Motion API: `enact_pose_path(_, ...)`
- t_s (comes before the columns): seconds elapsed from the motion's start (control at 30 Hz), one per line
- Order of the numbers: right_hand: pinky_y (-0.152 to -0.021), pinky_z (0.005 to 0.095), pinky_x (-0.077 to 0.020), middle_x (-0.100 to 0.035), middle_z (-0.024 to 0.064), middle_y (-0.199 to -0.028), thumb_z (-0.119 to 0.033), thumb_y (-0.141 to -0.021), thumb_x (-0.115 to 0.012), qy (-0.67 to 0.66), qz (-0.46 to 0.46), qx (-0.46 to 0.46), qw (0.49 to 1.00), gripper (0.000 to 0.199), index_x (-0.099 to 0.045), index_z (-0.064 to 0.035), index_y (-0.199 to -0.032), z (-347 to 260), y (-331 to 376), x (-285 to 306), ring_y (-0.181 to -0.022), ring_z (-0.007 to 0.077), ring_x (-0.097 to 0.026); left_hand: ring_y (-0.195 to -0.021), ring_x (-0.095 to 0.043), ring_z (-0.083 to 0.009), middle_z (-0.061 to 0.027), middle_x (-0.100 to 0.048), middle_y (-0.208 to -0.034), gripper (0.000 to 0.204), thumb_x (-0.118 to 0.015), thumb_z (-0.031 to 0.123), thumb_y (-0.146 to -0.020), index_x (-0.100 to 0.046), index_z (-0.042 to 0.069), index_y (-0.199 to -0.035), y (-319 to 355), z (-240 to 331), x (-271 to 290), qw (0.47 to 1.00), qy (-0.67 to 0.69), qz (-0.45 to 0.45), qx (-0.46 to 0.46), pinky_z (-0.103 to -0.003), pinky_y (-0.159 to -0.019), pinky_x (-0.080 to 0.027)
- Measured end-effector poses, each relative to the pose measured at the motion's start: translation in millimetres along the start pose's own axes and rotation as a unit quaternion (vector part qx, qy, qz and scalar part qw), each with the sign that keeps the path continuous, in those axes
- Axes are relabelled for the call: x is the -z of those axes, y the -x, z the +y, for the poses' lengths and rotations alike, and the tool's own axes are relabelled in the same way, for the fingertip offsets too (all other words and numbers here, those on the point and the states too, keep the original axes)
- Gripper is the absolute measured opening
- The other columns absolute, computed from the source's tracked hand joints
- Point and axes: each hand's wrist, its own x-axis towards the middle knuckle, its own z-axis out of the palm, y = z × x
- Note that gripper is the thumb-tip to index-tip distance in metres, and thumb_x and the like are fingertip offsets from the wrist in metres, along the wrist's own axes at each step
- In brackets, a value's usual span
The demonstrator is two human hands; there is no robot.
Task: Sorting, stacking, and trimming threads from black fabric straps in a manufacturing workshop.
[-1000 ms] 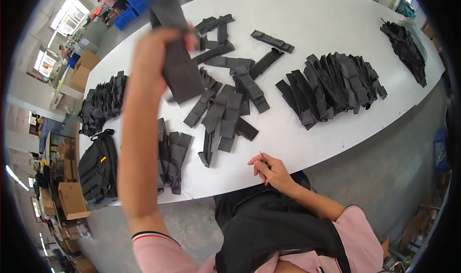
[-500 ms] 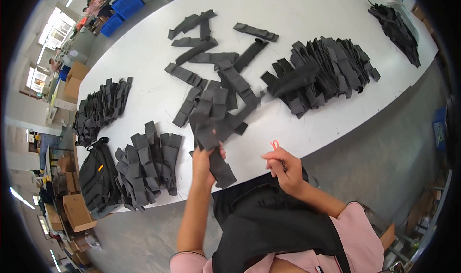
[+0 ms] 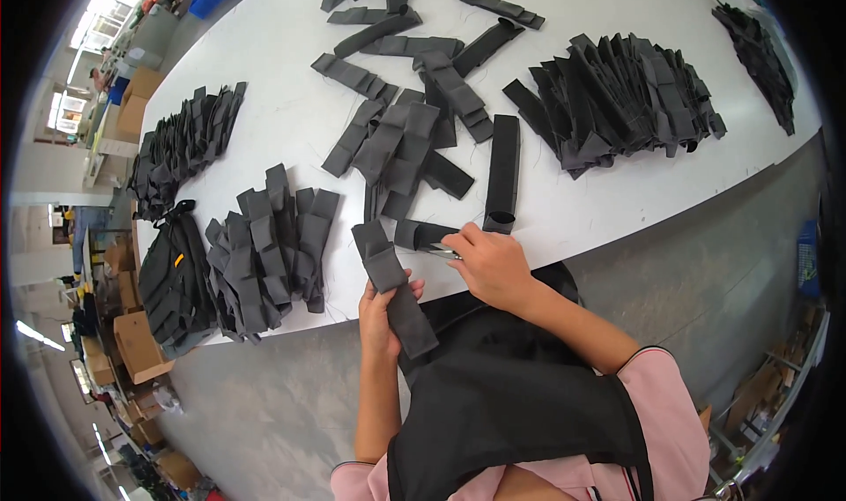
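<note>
My left hand (image 3: pixel 381 318) grips a dark grey folded fabric strip (image 3: pixel 386 267) near the table's front edge. The strip slants from upper left down toward my apron. In my closed right hand (image 3: pixel 489 267) is a pair of thread snips (image 3: pixel 445 252); only pale metal shows past the fingers. The snips lie against or just over a dark strip (image 3: pixel 419 235) on the table; whether they touch it I cannot tell. Beyond stands another black strip (image 3: pixel 503 170) with a curled near end. Several overlapping grey strips (image 3: pixel 397 148) lie loosely ahead of my left hand.
On the white table (image 3: pixel 291 113), a thick row of dark strips (image 3: pixel 626 104) stands at right. More bundles lie at left, one near (image 3: pixel 273 245) and one farther back (image 3: pixel 189 148). A black backpack (image 3: pixel 176 281) rests by the left edge. A dark bundle (image 3: pixel 758 60) lies far right.
My right hand has moved left and forward over the strips at the front. My left hand has separated its strip from the loose pile, and two dark strips now lie apart at the pile's right.
</note>
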Motion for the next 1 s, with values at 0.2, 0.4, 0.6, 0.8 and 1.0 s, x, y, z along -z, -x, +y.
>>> enact_pose_path(0.2, -0.053, 0.0328, -0.0428, -0.050, 0.0053, -0.083, -0.012, -0.072, -0.067, 0.014, -0.068, 0.067, 0.995, 0.026, -0.053, -0.0091, -0.094, -10.0, -19.1, -15.6, -0.063, 0.0228, -0.056, -0.087, -0.064, -0.0312, -0.0226, -0.058, -0.105, 0.026, -0.042, 0.001, -0.086, -0.046, -0.010, -0.109, 8.6, 3.5, 4.0, 1.000, -0.003, 0.001, -0.008, -0.037, -0.075, -0.055)
enact_pose_path(0.4, -0.051, 0.0330, -0.0446, -0.049, 0.0067, -0.083, -0.014, -0.074, -0.065, 0.001, -0.093, 0.074, 0.993, 0.022, -0.050, -0.0051, -0.088, -18.5, -33.9, -33.7, -0.063, 0.0234, -0.058, -0.087, -0.064, -0.0312, -0.0215, -0.058, -0.103, 0.026, -0.043, -0.002, -0.084, -0.046, -0.007, -0.109, 11.7, 5.7, 7.6, 1.000, 0.025, -0.014, -0.003, -0.037, -0.077, -0.055)
enact_pose_path(0.6, -0.051, 0.0336, -0.0445, -0.051, 0.0067, -0.083, -0.014, -0.074, -0.064, 0.047, -0.152, 0.072, 0.985, 0.021, -0.052, -0.0057, -0.089, -16.0, -31.5, -43.2, -0.063, 0.0219, -0.059, -0.085, -0.065, -0.0310, -0.0211, -0.059, -0.102, 0.024, -0.044, -0.002, -0.084, -0.048, -0.007, -0.107, 12.0, 5.3, 10.3, 1.000, 0.029, 0.000, -0.003, -0.036, -0.075, -0.056)
enact_pose_path(0.8, -0.052, 0.0350, -0.0434, -0.052, 0.0049, -0.086, -0.014, -0.074, -0.065, -0.036, -0.091, 0.033, 0.995, 0.023, -0.054, -0.0082, -0.093, -18.9, -19.2, -26.0, -0.063, 0.0228, -0.059, -0.084, -0.065, -0.0303, -0.0210, -0.059, -0.102, 0.023, -0.044, -0.001, -0.084, -0.048, -0.007, -0.107, 14.7, 7.9, 16.1, 1.000, 0.029, 0.002, -0.001, -0.036, -0.074, -0.056)
enact_pose_path(1.0, -0.052, 0.0353, -0.0461, -0.051, 0.0068, -0.084, -0.008, -0.073, -0.061, -0.016, -0.136, 0.066, 0.988, 0.017, -0.051, -0.0036, -0.086, -19.8, -33.8, -48.0, -0.063, 0.0250, -0.059, -0.079, -0.065, -0.0276, -0.0208, -0.060, -0.101, 0.023, -0.046, -0.002, -0.084, -0.050, -0.006, -0.107, 14.1, 8.8, 12.2, 1.000, 0.020, -0.003, 0.000, -0.034, -0.072, -0.055)
